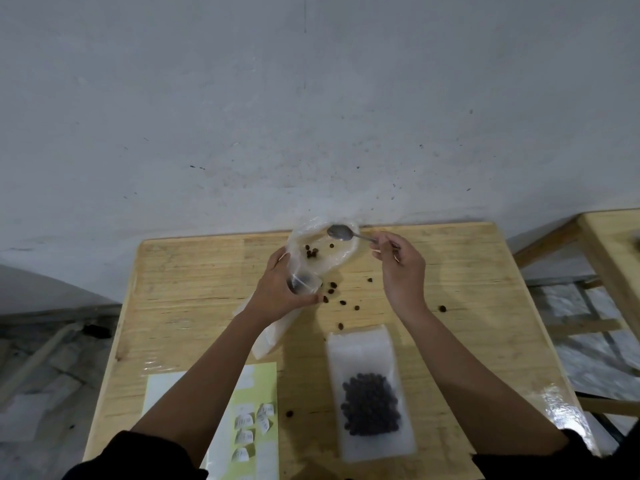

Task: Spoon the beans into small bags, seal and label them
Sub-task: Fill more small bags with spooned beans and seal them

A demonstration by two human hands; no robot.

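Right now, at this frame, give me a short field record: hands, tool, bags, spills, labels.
left hand: grips a small bag near its mouth, dark beans visible inside
right hand: pinches the spoon by its handle
spoon position: over the large clear bag, bowl looks empty
large clear bag: only a few beans inside
filled bag: lies flat by the right forearm; seal cannot be told
loose beans: scattered on the table
label sheet: near left, several labels on it

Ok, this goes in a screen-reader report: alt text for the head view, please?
The right hand holds a spoon over an open clear bag gripped by the left hand. Loose beans, a filled bag and labels lie on the wooden table.
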